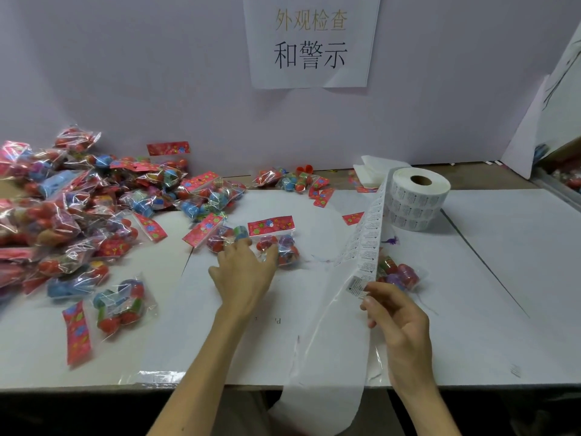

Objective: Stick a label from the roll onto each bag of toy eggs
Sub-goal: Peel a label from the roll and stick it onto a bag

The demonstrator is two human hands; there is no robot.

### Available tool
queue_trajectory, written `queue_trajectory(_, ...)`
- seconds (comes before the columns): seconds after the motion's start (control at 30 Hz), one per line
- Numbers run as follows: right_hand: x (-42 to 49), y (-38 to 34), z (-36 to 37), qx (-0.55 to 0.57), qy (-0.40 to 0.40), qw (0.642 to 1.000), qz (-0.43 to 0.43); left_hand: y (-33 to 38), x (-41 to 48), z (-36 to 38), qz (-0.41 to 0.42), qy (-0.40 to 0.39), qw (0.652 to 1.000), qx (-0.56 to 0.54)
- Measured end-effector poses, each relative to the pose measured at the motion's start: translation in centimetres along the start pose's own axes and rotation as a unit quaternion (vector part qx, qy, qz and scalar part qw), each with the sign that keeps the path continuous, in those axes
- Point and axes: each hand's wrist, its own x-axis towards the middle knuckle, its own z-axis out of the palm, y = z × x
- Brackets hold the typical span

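Note:
A white label roll (415,199) stands at the right back of the table. Its strip of printed labels (366,240) runs down toward me, and the bare backing paper (327,357) hangs over the front edge. My right hand (399,325) pinches a small label (356,286) at the strip's lower end. My left hand (243,272) rests with spread fingers on a clear bag of toy eggs (276,243) with a red header card, in the middle of the table. Another bag (399,273) lies behind the strip.
A big heap of egg bags (78,209) covers the left side, with one bag (116,306) near the front left. A few bags (292,180) lie at the back by the wall (157,73). A paper sign (311,42) hangs above. Folded tissues (371,171) sit behind the roll.

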Motion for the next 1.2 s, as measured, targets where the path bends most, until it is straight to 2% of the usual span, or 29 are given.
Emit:
queue_trajectory(0.07,0.0,0.0,0.0,0.004,0.004,1.0,0.004,0.0,0.8,0.8,0.0,-0.011,0.998,0.057)
queue_trajectory(0.17,-0.1,-0.1,0.1,0.009,0.013,1.0,0.011,0.4,0.9,1.3,0.018,0.004,0.999,0.031)
queue_trajectory(0.27,-0.2,-0.2,0.1,0.012,0.032,0.999,0.014,1.1,0.6,1.1,0.053,-0.024,0.993,-0.102)
queue_trajectory(0.33,0.0,-0.2,0.1,0.01,0.048,0.999,0.012,1.7,0.8,0.9,0.052,-0.069,0.973,-0.214)
queue_trajectory(0.4,0.5,-0.6,0.1,0.005,0.051,0.999,0.008,1.9,1.4,1.0,0.034,-0.099,0.954,-0.28)
queue_trajectory(0.47,1.5,-1.4,0.5,0.029,0.035,0.999,0.008,1.8,2.2,1.0,-0.008,-0.132,0.921,-0.367)
queue_trajectory(0.57,4.1,-2.9,1.9,0.087,-0.038,0.995,0.015,1.2,4.2,1.3,-0.049,-0.195,0.842,-0.501)
queue_trajectory(0.63,6.3,-3.4,3.5,0.131,-0.094,0.986,0.042,1.1,5.3,1.5,-0.046,-0.235,0.792,-0.562)
queue_trajectory(0.77,11.0,-3.1,7.3,0.177,-0.176,0.956,0.151,1.5,7.2,2.0,-0.032,-0.239,0.734,-0.635)
queue_trajectory(0.87,13.5,-1.4,9.4,0.179,-0.183,0.944,0.208,1.5,8.0,2.3,-0.027,-0.247,0.701,-0.669)
queue_trajectory(1.0,14.6,1.2,9.7,0.221,-0.158,0.935,0.226,1.1,8.6,3.0,-0.024,-0.224,0.708,-0.669)
queue_trajectory(1.2,14.9,2.3,9.3,0.148,-0.172,0.956,0.185,1.0,9.0,3.8,-0.015,-0.209,0.728,-0.652)
